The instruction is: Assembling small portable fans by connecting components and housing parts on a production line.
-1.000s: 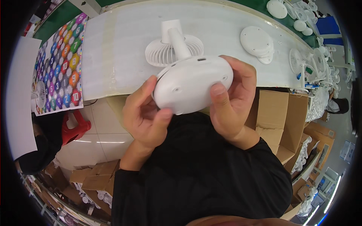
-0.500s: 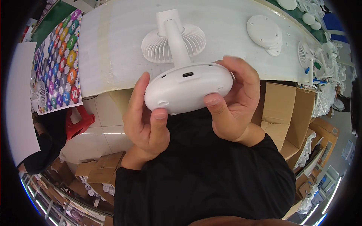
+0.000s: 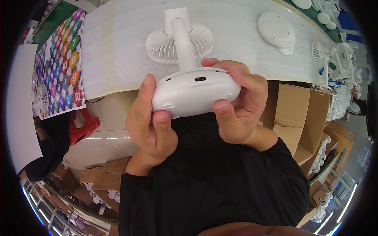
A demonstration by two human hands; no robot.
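Observation:
Between both hands I hold a white desk fan by its rounded base. The base is tilted so its rear edge, with a small dark port, faces me, and its neck and ribbed head point away over the table. My left hand grips the left end, thumb beneath and index finger along the side. My right hand wraps the right end, thumb on the underside and fingers over the top edge. Parts of the fingers are hidden behind the base.
Flat white round plates lie on the white table. More white fans stand at the right. A colourful mat covers the left side. Below are an open cardboard box, a red stool and another person's arm.
The fan has tipped slightly and shifted a little left. My right fingers have moved further over the base's top edge, toward the neck. The left hand keeps its hold.

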